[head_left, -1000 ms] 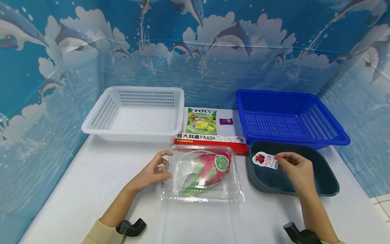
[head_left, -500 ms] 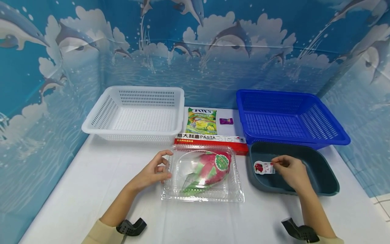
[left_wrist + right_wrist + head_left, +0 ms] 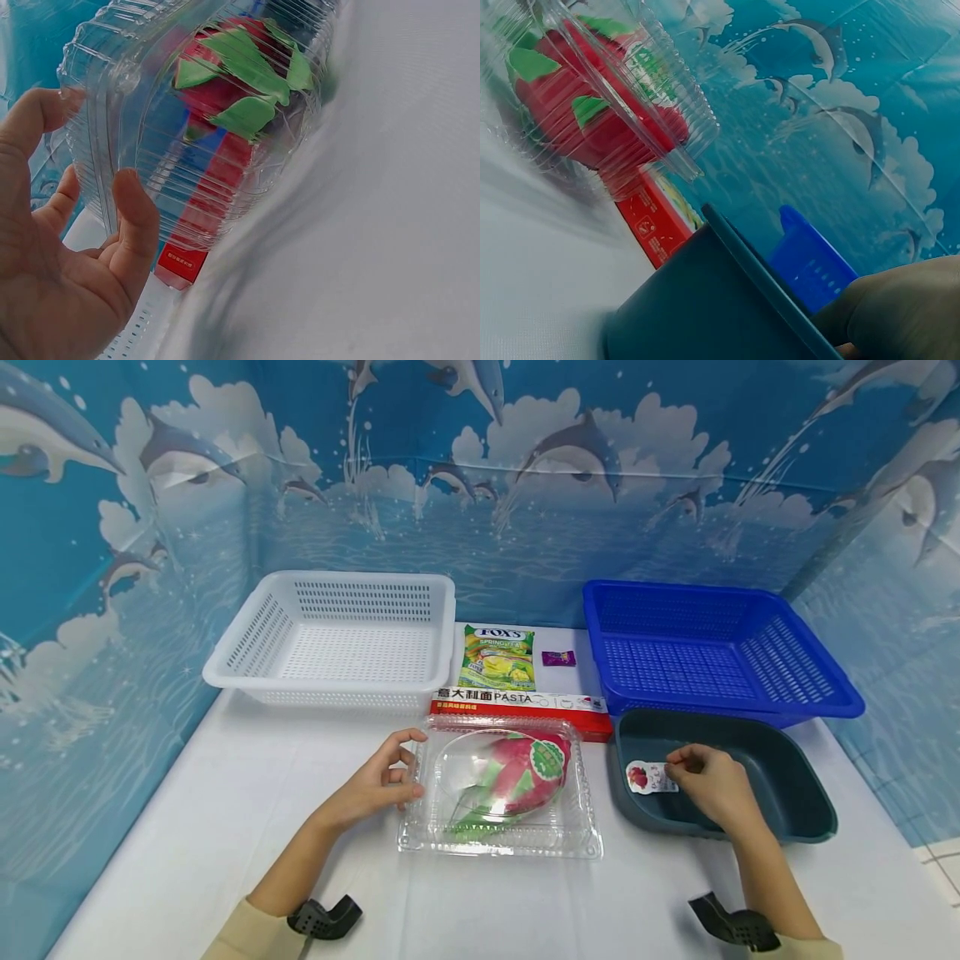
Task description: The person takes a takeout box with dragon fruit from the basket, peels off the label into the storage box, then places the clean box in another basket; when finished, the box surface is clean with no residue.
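Observation:
A clear plastic clamshell box (image 3: 450,827) stands in the middle of the table. Inside it lies a red and green dragon fruit (image 3: 517,777) with a round green sticker. My left hand (image 3: 378,781) grips the box's left edge; in the left wrist view the thumb (image 3: 135,217) lies on the near side of the rim. Down in the dark green basin (image 3: 798,785), my right hand (image 3: 712,781) pinches a white label (image 3: 648,777) printed with a red fruit. The right wrist view shows only part of that hand behind the basin wall, and the label is hidden there.
Behind the box lie a red PASTA box (image 3: 517,706), a green FOX'S candy bag (image 3: 495,660) and a small purple wrapped candy (image 3: 558,658). A white basket (image 3: 330,685) is at back left, a blue basket (image 3: 720,689) at back right, close behind the basin.
My right hand has lowered the label deeper into the basin and shifted slightly left. The left hand and the clamshell box have stayed in place.

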A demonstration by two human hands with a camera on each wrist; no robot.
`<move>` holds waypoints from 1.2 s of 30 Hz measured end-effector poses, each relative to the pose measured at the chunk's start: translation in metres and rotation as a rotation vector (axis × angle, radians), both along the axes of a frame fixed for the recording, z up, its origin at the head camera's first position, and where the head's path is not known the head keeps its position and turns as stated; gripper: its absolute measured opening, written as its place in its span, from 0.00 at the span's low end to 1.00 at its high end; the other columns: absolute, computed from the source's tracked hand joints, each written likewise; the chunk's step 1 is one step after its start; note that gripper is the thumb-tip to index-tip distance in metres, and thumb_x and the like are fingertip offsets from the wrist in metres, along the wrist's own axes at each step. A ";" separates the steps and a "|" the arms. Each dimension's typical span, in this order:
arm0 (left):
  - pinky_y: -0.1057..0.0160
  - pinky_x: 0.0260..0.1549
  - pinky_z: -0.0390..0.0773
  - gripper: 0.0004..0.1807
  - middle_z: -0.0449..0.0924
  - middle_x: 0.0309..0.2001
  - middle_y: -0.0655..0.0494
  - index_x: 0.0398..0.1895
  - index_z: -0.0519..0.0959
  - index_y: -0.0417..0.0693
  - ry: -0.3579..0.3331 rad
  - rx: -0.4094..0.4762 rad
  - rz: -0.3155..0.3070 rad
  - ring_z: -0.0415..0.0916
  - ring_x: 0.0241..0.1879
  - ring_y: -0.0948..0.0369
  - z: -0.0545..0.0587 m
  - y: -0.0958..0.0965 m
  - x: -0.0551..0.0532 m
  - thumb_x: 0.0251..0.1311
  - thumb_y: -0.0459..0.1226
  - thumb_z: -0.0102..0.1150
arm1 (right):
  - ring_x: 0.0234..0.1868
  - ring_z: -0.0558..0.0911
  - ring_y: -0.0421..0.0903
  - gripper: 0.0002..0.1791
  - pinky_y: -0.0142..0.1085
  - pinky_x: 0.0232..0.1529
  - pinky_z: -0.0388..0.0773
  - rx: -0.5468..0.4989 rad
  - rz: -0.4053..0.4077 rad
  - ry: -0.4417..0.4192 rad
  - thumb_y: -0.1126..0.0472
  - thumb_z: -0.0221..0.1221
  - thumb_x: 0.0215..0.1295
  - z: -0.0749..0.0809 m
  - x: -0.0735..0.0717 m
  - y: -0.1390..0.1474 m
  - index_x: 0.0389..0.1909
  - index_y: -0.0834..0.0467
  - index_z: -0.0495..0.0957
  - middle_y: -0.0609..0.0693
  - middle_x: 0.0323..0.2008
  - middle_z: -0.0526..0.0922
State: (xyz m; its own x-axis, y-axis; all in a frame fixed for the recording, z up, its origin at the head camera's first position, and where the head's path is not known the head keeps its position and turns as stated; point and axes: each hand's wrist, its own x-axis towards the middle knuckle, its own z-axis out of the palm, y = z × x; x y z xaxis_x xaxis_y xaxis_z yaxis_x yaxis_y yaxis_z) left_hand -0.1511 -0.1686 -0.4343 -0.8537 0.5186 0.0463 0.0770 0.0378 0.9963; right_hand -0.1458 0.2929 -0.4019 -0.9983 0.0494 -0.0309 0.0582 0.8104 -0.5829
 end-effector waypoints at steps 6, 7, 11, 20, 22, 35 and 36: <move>0.67 0.24 0.76 0.37 0.61 0.42 0.43 0.68 0.56 0.44 -0.001 -0.004 0.003 0.68 0.25 0.65 0.000 0.001 0.001 0.58 0.31 0.64 | 0.33 0.79 0.52 0.14 0.38 0.29 0.73 0.025 0.014 -0.017 0.59 0.58 0.67 -0.003 0.000 0.002 0.41 0.68 0.78 0.58 0.33 0.82; 0.67 0.24 0.76 0.37 0.61 0.42 0.43 0.68 0.56 0.45 -0.001 -0.003 0.002 0.68 0.25 0.65 0.000 0.001 0.001 0.58 0.31 0.64 | 0.33 0.79 0.52 0.14 0.38 0.29 0.73 0.024 0.016 -0.016 0.58 0.58 0.67 -0.003 0.000 0.002 0.41 0.68 0.78 0.58 0.33 0.82; 0.66 0.24 0.76 0.36 0.60 0.41 0.44 0.67 0.56 0.45 0.005 0.010 -0.006 0.69 0.25 0.65 0.000 0.002 0.000 0.59 0.31 0.63 | 0.36 0.80 0.55 0.15 0.39 0.29 0.74 0.026 0.012 -0.005 0.57 0.58 0.67 -0.004 0.001 0.002 0.42 0.68 0.78 0.61 0.36 0.82; 0.66 0.22 0.75 0.33 0.60 0.41 0.42 0.67 0.57 0.46 0.003 0.031 -0.008 0.73 0.26 0.62 -0.003 0.005 0.003 0.61 0.32 0.59 | 0.44 0.77 0.64 0.24 0.53 0.39 0.77 0.007 -0.038 -0.011 0.52 0.55 0.71 -0.003 0.002 0.002 0.52 0.71 0.74 0.71 0.46 0.77; 0.67 0.21 0.75 0.33 0.60 0.41 0.41 0.68 0.56 0.46 0.012 0.036 -0.008 0.74 0.26 0.62 -0.004 0.006 0.004 0.61 0.31 0.58 | 0.45 0.77 0.64 0.24 0.53 0.39 0.78 0.002 -0.046 -0.005 0.52 0.54 0.71 -0.002 0.002 0.002 0.52 0.71 0.73 0.71 0.47 0.77; 0.69 0.15 0.70 0.28 0.60 0.36 0.46 0.63 0.61 0.43 0.042 0.039 0.058 0.70 0.19 0.64 -0.010 0.016 0.005 0.61 0.32 0.59 | 0.47 0.74 0.63 0.27 0.52 0.38 0.75 -0.027 -0.167 0.052 0.45 0.52 0.72 -0.004 -0.009 0.013 0.55 0.66 0.73 0.68 0.49 0.76; 0.69 0.15 0.70 0.26 0.60 0.35 0.47 0.61 0.63 0.42 0.046 0.041 0.067 0.69 0.18 0.64 -0.010 0.017 0.005 0.61 0.31 0.58 | 0.47 0.74 0.61 0.28 0.52 0.37 0.76 -0.019 -0.182 0.064 0.44 0.51 0.72 -0.006 -0.011 0.015 0.54 0.65 0.73 0.66 0.48 0.77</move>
